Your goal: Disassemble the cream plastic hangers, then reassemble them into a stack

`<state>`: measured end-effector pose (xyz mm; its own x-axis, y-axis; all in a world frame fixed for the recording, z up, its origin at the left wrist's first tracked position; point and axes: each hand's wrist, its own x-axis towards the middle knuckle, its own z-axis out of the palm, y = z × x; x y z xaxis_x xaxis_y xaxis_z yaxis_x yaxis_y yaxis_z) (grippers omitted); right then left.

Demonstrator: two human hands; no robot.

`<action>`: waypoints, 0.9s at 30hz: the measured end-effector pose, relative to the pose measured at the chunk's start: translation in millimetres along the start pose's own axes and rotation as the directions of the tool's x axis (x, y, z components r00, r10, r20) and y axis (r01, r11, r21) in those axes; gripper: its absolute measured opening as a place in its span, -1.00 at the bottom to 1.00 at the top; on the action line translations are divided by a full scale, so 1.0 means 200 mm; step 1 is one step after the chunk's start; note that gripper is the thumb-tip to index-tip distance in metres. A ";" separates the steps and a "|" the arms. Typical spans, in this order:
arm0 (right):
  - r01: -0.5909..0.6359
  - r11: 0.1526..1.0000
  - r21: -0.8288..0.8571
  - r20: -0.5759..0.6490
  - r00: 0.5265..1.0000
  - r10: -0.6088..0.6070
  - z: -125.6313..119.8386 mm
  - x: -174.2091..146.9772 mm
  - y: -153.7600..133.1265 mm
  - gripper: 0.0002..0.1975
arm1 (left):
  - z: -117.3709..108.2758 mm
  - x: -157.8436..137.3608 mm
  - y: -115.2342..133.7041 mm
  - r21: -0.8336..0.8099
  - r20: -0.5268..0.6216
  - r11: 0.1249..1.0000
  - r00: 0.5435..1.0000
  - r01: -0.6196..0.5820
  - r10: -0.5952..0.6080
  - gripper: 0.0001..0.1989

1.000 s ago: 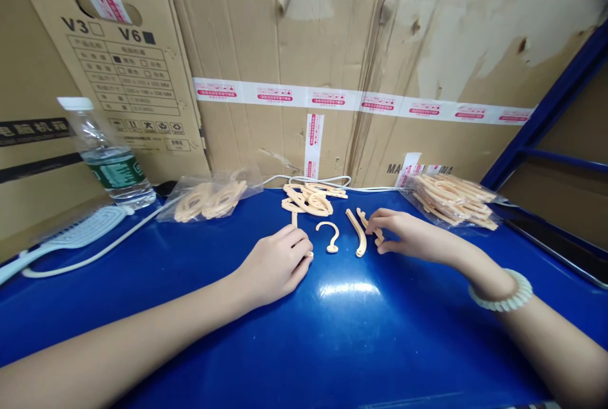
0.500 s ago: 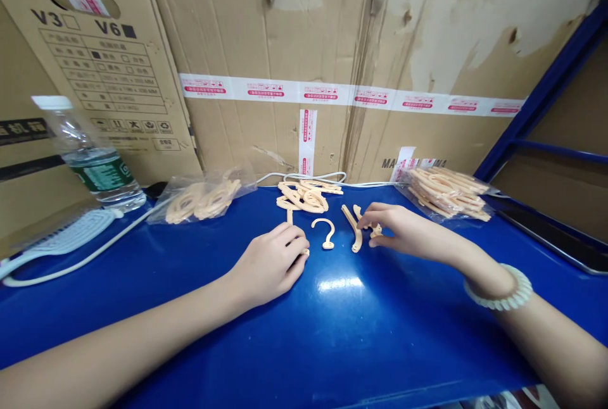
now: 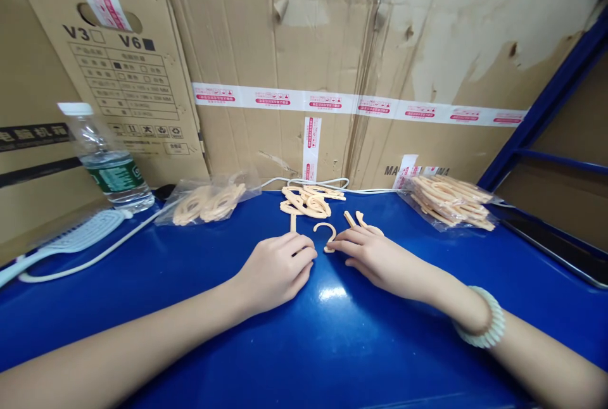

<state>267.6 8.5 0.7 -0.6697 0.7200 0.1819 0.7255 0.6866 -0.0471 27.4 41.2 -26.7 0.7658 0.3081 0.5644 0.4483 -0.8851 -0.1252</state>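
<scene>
My left hand (image 3: 278, 270) rests on the blue tabletop (image 3: 332, 346), its fingers curled over a straight peach plastic piece (image 3: 293, 223) whose far end pokes out beyond them. My right hand (image 3: 375, 258) lies flat just to the right, fingers apart. Its fingertips touch the foot of a small peach hook (image 3: 324, 232) shaped like a question mark. Two curved peach pieces (image 3: 356, 218) stick out from behind my right hand. A loose pile of peach hooks (image 3: 308, 201) lies just beyond both hands.
A clear bag of hooks (image 3: 209, 200) lies at the back left and a bag of straight pieces (image 3: 449, 200) at the back right. A water bottle (image 3: 107, 162), a white brush (image 3: 71, 241) and a white cable (image 3: 109, 247) sit at the left. Cardboard boxes (image 3: 308, 48) wall the back.
My right hand has moved left from the curved pieces to the small hook and now covers part of those pieces. My left hand has stayed on the straight piece.
</scene>
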 end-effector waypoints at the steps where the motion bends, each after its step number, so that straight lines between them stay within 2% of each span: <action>1: 0.002 1.000 0.000 0.000 1.000 -0.002 0.01 0.00 0.01 -0.63 | -0.01 0.00 0.01 0.008 -0.007 1.000 1.000 -0.017 0.017 -0.82; 5: -0.019 1.000 0.003 -0.043 0.999 0.019 0.01 0.01 0.03 -0.60 | -0.03 0.01 0.07 0.020 -0.022 0.988 0.988 -0.153 0.153 -0.82; 7: -0.048 0.999 0.006 -0.132 0.990 0.048 -0.01 0.01 0.04 -0.61 | -0.05 0.01 0.11 0.048 -0.030 0.968 0.968 -0.247 0.248 -0.79; 9: -0.078 0.997 0.020 -0.262 0.962 0.081 -0.06 0.00 0.06 -0.66 | -0.06 0.01 0.14 0.075 -0.017 0.945 0.947 -0.319 0.322 -0.75; 11: -0.116 0.992 0.054 -0.406 0.905 0.128 -0.11 -0.01 0.09 -0.71 | -0.06 0.01 0.15 0.077 0.010 0.930 0.933 -0.360 0.360 -0.73; 14: -0.222 0.968 0.116 -0.593 0.766 0.247 -0.21 -0.05 0.16 -0.75 | -0.05 0.01 0.14 0.053 0.028 0.928 0.930 -0.368 0.367 -0.73; 16: -0.315 0.936 0.157 -0.658 0.674 0.337 -0.25 -0.09 0.21 -0.77 | -0.05 0.00 0.13 0.040 0.025 0.933 0.934 -0.358 0.357 -0.73; 17: -0.349 0.922 0.170 -0.667 0.648 0.368 -0.27 -0.10 0.23 -0.77 | -0.04 0.00 0.13 0.036 0.025 0.935 0.935 -0.353 0.353 -0.72; 18: -0.369 0.914 0.172 -0.650 0.654 0.386 -0.28 -0.12 0.26 -0.76 | -0.04 0.00 0.13 0.034 0.027 0.936 0.937 -0.350 0.350 -0.72; 19: -0.371 0.914 0.162 -0.604 0.696 0.389 -0.29 -0.13 0.28 -0.75 | -0.04 0.00 0.13 0.034 0.030 0.936 0.937 -0.350 0.349 -0.72; 22: -0.316 0.941 0.117 -0.303 0.891 0.337 -0.29 -0.15 0.32 -0.74 | -0.04 0.00 0.13 0.038 0.033 0.935 0.935 -0.353 0.352 -0.72; 23: -0.292 0.949 0.114 -0.192 0.931 0.310 -0.28 -0.15 0.33 -0.75 | -0.04 0.00 0.13 0.038 0.032 0.934 0.935 -0.355 0.354 -0.72; 25: -0.257 0.959 0.123 -0.039 0.964 0.263 -0.25 -0.15 0.33 -0.76 | -0.04 0.00 0.13 0.035 0.027 0.934 0.934 -0.356 0.356 -0.72; 27: -0.236 0.962 0.138 0.041 0.972 0.233 -0.22 -0.13 0.32 -0.75 | -0.04 0.00 0.13 0.030 0.022 0.933 0.933 -0.359 0.359 -0.73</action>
<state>339.1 28.6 36.1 -0.4886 0.8635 0.1250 0.8340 0.5043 -0.2240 35.9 15.5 -23.6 0.8856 -0.0221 0.4639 0.1572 -0.9257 -0.3441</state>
